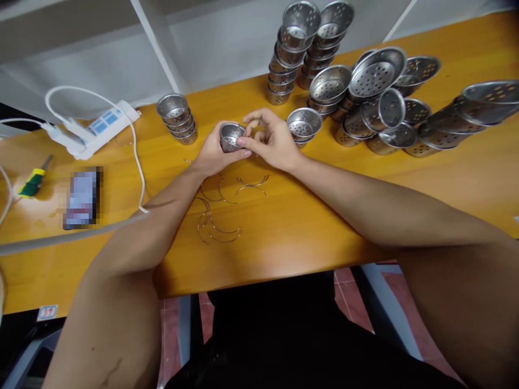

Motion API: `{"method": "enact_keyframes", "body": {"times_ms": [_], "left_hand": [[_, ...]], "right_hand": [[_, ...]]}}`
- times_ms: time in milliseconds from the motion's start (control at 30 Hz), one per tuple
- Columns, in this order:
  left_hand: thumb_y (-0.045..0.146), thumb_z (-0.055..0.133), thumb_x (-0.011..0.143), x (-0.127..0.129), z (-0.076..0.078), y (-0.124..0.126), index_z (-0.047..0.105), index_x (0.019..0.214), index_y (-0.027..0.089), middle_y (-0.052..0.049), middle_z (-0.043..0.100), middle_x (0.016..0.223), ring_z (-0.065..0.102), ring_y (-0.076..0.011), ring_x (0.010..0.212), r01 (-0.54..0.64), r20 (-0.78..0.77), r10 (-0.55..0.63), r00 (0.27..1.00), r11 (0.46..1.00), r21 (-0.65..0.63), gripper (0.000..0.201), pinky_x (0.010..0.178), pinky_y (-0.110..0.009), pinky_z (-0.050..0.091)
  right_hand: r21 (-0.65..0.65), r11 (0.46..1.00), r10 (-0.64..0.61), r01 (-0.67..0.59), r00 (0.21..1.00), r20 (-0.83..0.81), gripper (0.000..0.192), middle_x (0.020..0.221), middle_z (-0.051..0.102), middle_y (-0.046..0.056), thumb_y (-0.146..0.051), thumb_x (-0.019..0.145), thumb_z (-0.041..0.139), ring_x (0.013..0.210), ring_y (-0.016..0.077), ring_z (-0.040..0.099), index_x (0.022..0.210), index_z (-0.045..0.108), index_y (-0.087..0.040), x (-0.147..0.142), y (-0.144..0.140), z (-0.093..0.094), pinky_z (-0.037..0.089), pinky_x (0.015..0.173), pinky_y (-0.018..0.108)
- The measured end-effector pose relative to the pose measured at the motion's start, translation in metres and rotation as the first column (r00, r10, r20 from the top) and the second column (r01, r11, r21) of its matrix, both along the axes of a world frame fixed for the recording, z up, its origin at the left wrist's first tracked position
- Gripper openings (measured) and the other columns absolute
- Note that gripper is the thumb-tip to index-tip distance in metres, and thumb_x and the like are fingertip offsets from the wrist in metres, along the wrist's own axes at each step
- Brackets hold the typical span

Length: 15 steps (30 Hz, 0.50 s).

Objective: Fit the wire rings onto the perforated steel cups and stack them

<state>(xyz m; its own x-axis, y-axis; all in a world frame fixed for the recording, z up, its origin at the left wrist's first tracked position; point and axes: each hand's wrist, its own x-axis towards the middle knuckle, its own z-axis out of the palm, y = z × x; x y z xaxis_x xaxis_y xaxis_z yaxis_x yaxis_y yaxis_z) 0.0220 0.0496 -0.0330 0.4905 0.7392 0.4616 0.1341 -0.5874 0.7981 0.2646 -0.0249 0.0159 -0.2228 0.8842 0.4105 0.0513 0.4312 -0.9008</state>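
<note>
My left hand point(213, 151) is wrapped around a small perforated metal cup point(232, 136), its open mouth facing up toward me. At the cup's right rim, my right hand point(270, 138) has its thumb on the edge and its other fingers bent behind. Whether a thin wire lies between those fingers is too small to see. Several thin curved wire pieces point(225, 232) lie on the table below my hands. Just right of my right hand stands another perforated cup point(304, 124), and a short stack of nested cups point(174, 111) stands to the left.
Tall stacks of perforated cups point(300, 27) and a cluster of larger ones point(377, 75) fill the table's back right. On the left are a white power strip point(109, 127) with cables, a green-yellow screwdriver point(34, 181) and a blurred phone point(83, 197). A grey partition point(219, 43) stands behind.
</note>
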Motion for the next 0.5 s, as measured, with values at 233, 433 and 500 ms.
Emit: {"method": "enact_keyframes", "body": {"times_ms": [233, 433, 500], "left_hand": [[0.119, 0.097, 0.072, 0.000, -0.010, 0.014, 0.061, 0.155, 0.029, -0.016, 0.071, 0.150, 0.074, -0.0468, 0.149, -0.131, 0.031, 0.129, 0.991, 0.988, 0.084, 0.128, 0.129, -0.063, 0.063], [0.118, 0.096, 0.076, 0.004, 0.000, 0.006, 0.060, 0.153, 0.028, -0.015, 0.073, 0.146, 0.075, -0.0429, 0.140, -0.126, 0.058, 0.122, 0.991, 0.989, 0.075, 0.123, 0.122, -0.063, 0.066], [0.120, 0.094, 0.075, 0.005, 0.008, -0.002, 0.060, 0.151, 0.031, -0.011, 0.075, 0.145, 0.074, -0.0368, 0.133, -0.121, 0.037, 0.119, 0.992, 0.990, 0.067, 0.122, 0.120, -0.061, 0.068]], "right_hand": [[0.276, 0.957, -0.155, 0.091, 0.963, 0.221, 0.068, 0.144, 0.073, 0.015, -0.091, 0.115, 0.078, 0.105, 0.0276, 0.075, 0.134, 0.087, -0.026, 0.008, 0.000, -0.005, 0.072, 0.096, 0.047], [0.380, 0.925, -0.146, 0.011, 0.934, 0.327, 0.065, 0.160, 0.070, 0.020, -0.085, 0.118, 0.076, 0.151, 0.0451, 0.073, 0.141, 0.090, -0.026, 0.008, 0.000, -0.010, 0.062, 0.135, 0.070], [0.381, 0.924, -0.119, -0.022, 0.932, 0.343, 0.066, 0.164, 0.068, 0.020, -0.085, 0.119, 0.075, 0.156, 0.0455, 0.071, 0.144, 0.091, -0.025, 0.006, 0.001, -0.013, 0.060, 0.139, 0.071]]}}
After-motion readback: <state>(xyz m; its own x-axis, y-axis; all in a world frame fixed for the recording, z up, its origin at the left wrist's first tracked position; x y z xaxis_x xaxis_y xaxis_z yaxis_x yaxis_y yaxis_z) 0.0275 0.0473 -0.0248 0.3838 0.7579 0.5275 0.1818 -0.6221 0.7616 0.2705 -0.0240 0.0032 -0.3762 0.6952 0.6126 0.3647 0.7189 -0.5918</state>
